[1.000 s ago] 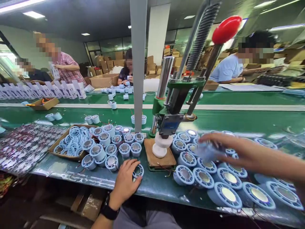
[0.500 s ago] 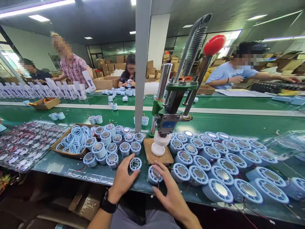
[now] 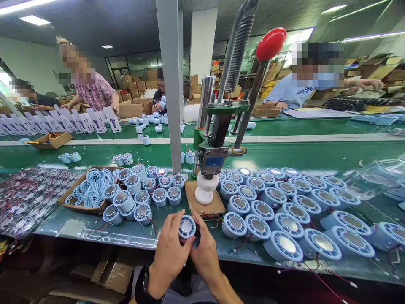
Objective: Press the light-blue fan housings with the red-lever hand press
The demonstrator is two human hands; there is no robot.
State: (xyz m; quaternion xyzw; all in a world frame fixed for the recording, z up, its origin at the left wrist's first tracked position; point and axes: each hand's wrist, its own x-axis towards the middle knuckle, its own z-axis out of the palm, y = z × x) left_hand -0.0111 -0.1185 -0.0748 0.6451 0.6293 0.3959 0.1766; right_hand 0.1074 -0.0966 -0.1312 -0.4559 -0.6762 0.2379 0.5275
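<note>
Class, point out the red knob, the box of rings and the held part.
Red knob (image 3: 271, 44): head view, middle of its rounded surface.
Box of rings (image 3: 101, 208): head view, front wall near its right corner.
Held part (image 3: 187, 226): head view, middle of its round face.

Blue housing (image 3: 187, 226) — sides partly hidden by fingers (image 3: 175, 223), grey post (image 3: 171, 84) — top cut off, person (image 3: 157, 98) half behind it

In front of the press (image 3: 215, 161), the left hand (image 3: 171, 247) grips a unit (image 3: 187, 226), the right hand (image 3: 206, 252) curled beside it. Right of the press stand more units (image 3: 234, 223); left of it, rings (image 3: 94, 188).
</note>
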